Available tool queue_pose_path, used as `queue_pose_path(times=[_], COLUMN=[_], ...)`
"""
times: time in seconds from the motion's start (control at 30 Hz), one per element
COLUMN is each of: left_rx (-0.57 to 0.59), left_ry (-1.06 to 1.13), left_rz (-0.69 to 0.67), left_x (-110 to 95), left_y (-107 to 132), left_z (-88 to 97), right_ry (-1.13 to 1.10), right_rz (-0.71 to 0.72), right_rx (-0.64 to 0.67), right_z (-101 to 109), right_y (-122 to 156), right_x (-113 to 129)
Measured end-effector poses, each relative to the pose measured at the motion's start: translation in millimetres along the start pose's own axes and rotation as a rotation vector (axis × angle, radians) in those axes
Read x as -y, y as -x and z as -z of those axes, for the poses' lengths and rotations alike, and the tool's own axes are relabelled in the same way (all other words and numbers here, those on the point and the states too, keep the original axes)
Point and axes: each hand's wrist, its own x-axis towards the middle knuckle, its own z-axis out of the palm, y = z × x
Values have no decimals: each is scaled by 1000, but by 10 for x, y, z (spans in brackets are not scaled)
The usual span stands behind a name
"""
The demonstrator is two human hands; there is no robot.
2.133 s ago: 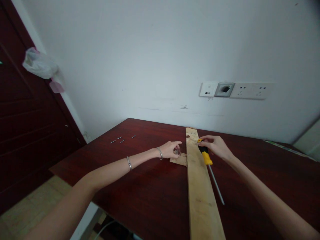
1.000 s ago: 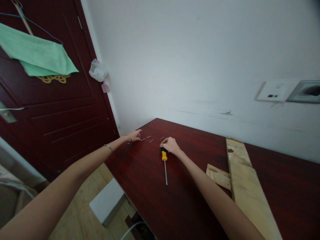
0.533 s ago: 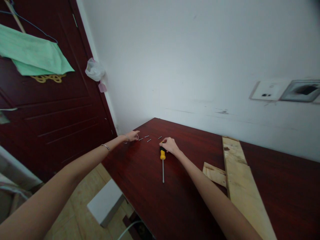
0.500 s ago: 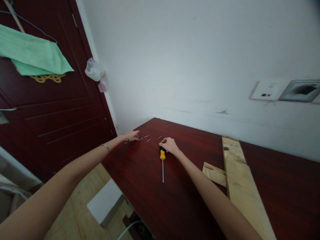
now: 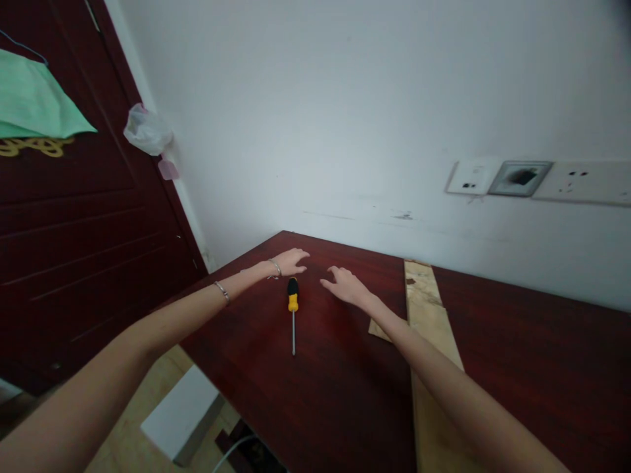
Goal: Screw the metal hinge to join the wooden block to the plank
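A screwdriver (image 5: 293,303) with a black and yellow handle lies on the dark red tabletop (image 5: 340,368), its shaft pointing toward me. Just beyond its handle is my left hand (image 5: 292,259), palm down with fingers stretched out to the right and nothing seen in them. My right hand (image 5: 346,287) is to the right of the screwdriver, apart from it, with thumb and fingers spread and holding nothing. The small metal pins seen earlier do not show now; my left hand may cover them.
A long wooden board (image 5: 424,295) lies right of my right hand, partly under my forearm, with a small wood piece (image 5: 378,330) beside it. Behind the table is a white wall with sockets (image 5: 468,179). A white box (image 5: 180,410) sits on the floor at left.
My right hand has let go of the screwdriver handle and moved right of it. My left hand has moved right, over where the pins lay, and opened. The view has shifted right.
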Motion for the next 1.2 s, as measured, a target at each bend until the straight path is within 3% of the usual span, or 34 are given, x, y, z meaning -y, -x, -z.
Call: queue_pose_path(times=[0.17, 0.33, 0.5, 0.73, 0.83, 0.93, 1.07, 1.2], left_rx=[91, 187, 225, 209, 172, 118, 57, 33], left_ry=[-27, -21, 8, 48, 25, -7, -34, 4], left_rz=[-349, -554, -581, -518, -482, -373, -84, 205], left_x=[-1022, -1690, -1921, -1951, -1848, -1503, -647, 281], left_y=[-238, -357, -430, -382, -405, -501, -634, -565], left_z=[-73, -277, -383, -381, -317, -190, -9, 87], right_ry=[246, 469, 574, 508, 465, 436, 392, 355], right_rz=[-169, -356, -426, -505, -525, -532, -539, -502], right_rx=[-52, -20, -4, 25, 1, -44, -99, -180], right_z=[451, 532, 429, 424, 412, 373, 320, 287], right_y=[704, 1514, 1886, 1785, 1773, 1804, 1870, 1938], right_x=[-518, -701, -612, -571, -596, -652, -785, -950])
